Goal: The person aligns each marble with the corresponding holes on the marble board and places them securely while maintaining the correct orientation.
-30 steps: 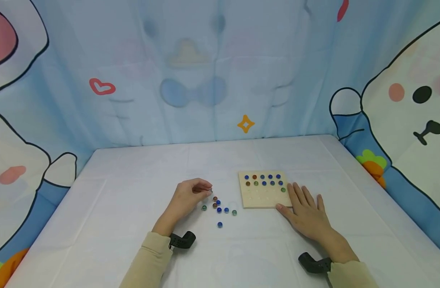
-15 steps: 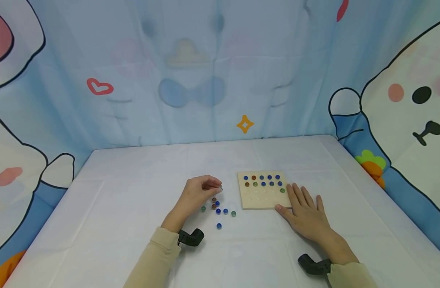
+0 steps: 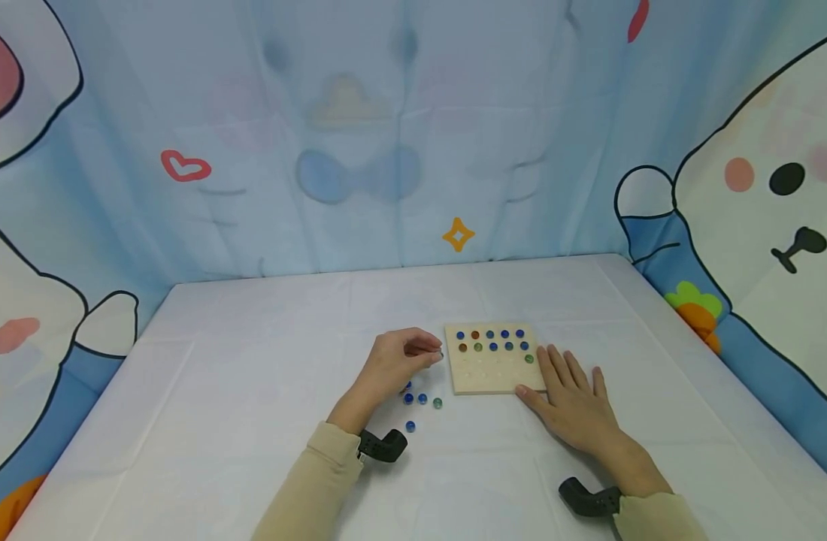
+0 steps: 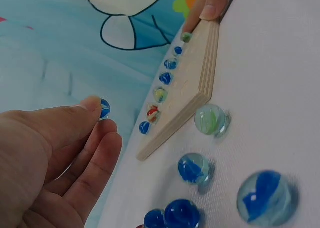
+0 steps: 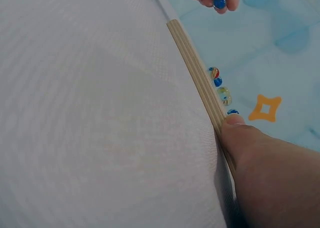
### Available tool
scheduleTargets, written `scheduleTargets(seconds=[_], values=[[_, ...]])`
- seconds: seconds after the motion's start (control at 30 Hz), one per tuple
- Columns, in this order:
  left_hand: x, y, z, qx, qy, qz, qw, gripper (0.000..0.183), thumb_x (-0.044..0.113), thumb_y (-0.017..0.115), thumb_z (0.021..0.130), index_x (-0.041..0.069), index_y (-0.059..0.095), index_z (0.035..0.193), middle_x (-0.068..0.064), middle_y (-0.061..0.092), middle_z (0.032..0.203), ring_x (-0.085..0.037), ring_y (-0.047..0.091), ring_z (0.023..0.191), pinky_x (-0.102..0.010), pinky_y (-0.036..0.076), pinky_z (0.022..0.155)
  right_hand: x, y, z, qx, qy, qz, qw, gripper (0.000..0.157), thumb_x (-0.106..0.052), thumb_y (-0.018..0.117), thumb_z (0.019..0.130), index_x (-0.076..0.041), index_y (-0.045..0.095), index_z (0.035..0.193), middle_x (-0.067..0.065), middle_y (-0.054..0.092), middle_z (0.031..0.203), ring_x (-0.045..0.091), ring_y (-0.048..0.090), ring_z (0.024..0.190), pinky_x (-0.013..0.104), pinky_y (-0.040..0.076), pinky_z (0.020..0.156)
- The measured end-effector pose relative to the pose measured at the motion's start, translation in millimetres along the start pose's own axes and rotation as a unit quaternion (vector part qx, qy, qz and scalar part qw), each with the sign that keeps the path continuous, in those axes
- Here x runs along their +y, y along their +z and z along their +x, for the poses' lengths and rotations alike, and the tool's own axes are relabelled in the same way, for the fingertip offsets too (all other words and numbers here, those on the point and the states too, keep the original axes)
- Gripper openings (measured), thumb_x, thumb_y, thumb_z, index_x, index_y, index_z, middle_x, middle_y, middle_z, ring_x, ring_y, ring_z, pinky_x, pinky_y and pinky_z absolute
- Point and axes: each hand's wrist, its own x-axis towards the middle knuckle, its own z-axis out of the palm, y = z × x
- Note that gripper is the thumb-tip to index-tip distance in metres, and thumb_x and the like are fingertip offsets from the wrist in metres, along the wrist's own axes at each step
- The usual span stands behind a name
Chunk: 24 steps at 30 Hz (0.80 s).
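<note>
My left hand (image 3: 398, 365) pinches a clear-and-blue marble (image 4: 105, 109) between thumb and fingertips, held in the air just left of the wooden board (image 3: 484, 382). Rows of shallow hollows cover this board. Blue, red-brown and green marbles fill its two far rows, and one green marble (image 3: 529, 358) sits at the right end of the third row. My right hand (image 3: 576, 402) lies with fingers spread at the board's right edge. Its thumb (image 5: 240, 130) touches the near right corner of the board.
Several loose marbles lie on the white cloth left of the board, among them a green one (image 3: 437, 403) and a blue one (image 3: 410, 427). Some are hidden behind my left hand in the head view. A printed curtain (image 3: 359, 225) hangs behind the table.
My left hand has moved right with the pinched marble, from above the loose marbles to beside the board's left edge. The right hand and the board have stayed put.
</note>
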Motion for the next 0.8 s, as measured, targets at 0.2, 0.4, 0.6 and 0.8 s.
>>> scheduleTargets(seconds=[0.2,0.4,0.6,0.8], values=[[5.8,13.0,8.4,-0.011,0.01,-0.012,0.9998,0.018,0.021,0.073,0.091,0.015,0.072,0.108,0.004,0.074,0.1,-0.006,0.066,0.089,-0.021,0.054,0.076,-0.1,-1.1,-0.9,-0.002,0.001,0.005,1.0,0.092,-0.064,0.041,0.098,0.0,0.012,0.157,0.027,0.011,0.163,0.051,0.007,0.149,0.074,-0.006,0.113],[12.7,26.0,14.5,-0.021,0.018,-0.024,0.9993,0.018,0.021,0.073,0.091,0.013,0.073,0.108,0.003,0.074,0.1,-0.005,0.067,0.089,-0.02,0.054,0.078,-0.8,-1.2,-1.1,-0.005,0.004,0.006,1.0,0.092,-0.064,0.041,0.097,-0.001,0.012,0.158,0.027,0.011,0.163,0.051,0.006,0.149,0.073,-0.006,0.113],[19.4,38.8,20.8,-0.025,0.033,-0.026,0.9988,0.017,0.02,0.073,0.091,0.012,0.073,0.106,0.001,0.074,0.101,-0.004,0.066,0.086,-0.017,0.054,0.075,-0.9,-0.5,-1.0,-0.006,0.007,0.002,1.0,0.092,-0.065,0.04,0.097,-0.001,0.012,0.158,0.027,0.011,0.163,0.05,0.006,0.149,0.073,-0.006,0.113],[26.2,50.0,26.4,-0.025,0.035,-0.023,0.9988,0.018,0.017,0.073,0.09,0.009,0.073,0.107,0.0,0.075,0.1,-0.002,0.066,0.085,-0.015,0.053,0.074,-1.0,-1.2,-1.1,-0.004,0.006,0.003,1.0,0.092,-0.065,0.04,0.097,-0.001,0.012,0.158,0.027,0.011,0.163,0.051,0.007,0.149,0.074,-0.006,0.113]])
